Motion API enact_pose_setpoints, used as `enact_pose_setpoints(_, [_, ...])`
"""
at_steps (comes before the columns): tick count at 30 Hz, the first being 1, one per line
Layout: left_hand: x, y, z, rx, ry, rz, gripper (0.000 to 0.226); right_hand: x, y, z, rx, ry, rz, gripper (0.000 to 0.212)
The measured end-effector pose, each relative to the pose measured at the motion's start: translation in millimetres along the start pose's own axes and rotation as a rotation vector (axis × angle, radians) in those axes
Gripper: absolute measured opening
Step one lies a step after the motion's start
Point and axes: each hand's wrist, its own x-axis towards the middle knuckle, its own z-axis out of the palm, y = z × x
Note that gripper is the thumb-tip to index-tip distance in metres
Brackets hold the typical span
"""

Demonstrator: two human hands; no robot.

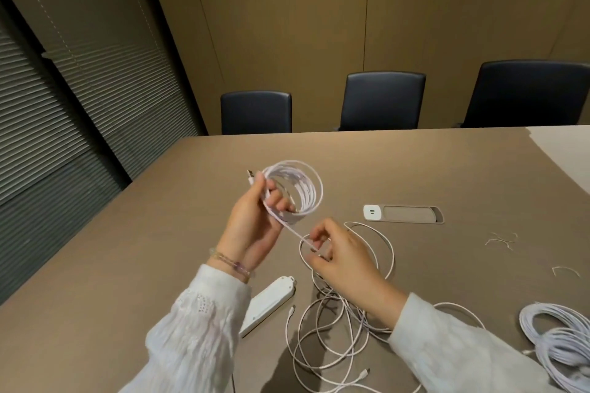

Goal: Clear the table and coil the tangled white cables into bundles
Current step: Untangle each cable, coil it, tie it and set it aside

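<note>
Item one: a coiled white cable [298, 190], several neat loops standing upright above the table, its USB plug [250, 174] poking out at the upper left; I am seeing one strand running taut down from the coil to the right. Item two: a tangled white cable [335, 322], lying in loose overlapping loops on the table at centre. Item three: a finished white cable bundle [562, 341], lying flat at the table's right edge.
</note>
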Motion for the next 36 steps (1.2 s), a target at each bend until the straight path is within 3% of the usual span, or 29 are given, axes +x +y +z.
enact_pose_setpoints(2, [-1.4,16.4,-2.7,-0.21,-0.08,-0.077,0.038,2.9,18.3,-0.8,-0.063,-0.107,-0.007,0.005])
enact_pose_setpoints(4, [-6.0,27.8,-6.1,-0.285,-0.185,-0.168,0.036,9.3,36.1,-2.9,-0.191,-0.252,-0.027,0.014])
enact_pose_setpoints(7, [-15.4,41.4,-7.9,-0.146,-0.23,-0.242,0.035,20.1,55.8,-9.0,-0.355,-0.41,-0.011,0.025])
enact_pose_setpoints(10, [-25.0,52.9,-6.4,0.114,-0.211,-0.28,0.032,31.6,71.3,-25.2,-0.439,-0.445,0.087,0.03])
enact_pose_setpoints(14, [-33.3,56.6,-14.9,0.42,-0.143,-0.241,0.028,48.2,81.1,-48.9,-0.376,-0.371,0.127,0.044])
enact_pose_setpoints(18, [-35.7,52.0,-27.5,0.564,-0.065,-0.203,0.03,58.2,66.5,-69.9,-0.268,-0.251,0.178,0.051])
enact_pose_setpoints(24, [-33.3,27.7,-32.6,0.819,-0.024,-0.143,0.032,72.7,17.9,-68.3,0.11,-0.077,0.34,0.031])
enact_pose_setpoints(27, [-30.9,8.2,-30.3,0.905,0.003,-0.109,0.033,67.5,-25.5,-58.1,0.31,-0.094,0.388,0.009])
enact_pose_setpoints(30, [-26.9,-8.9,-27.2,0.836,0.034,-0.095,0.036,54.8,-56.0,-42.7,0.52,-0.089,0.351,0.015])
enact_pose_setpoints(36, [-22.4,-24.1,-12.2,0.459,0.12,-0.035,0.042,20.1,-67.0,6.2,0.56,0.082,0.251,0.02])
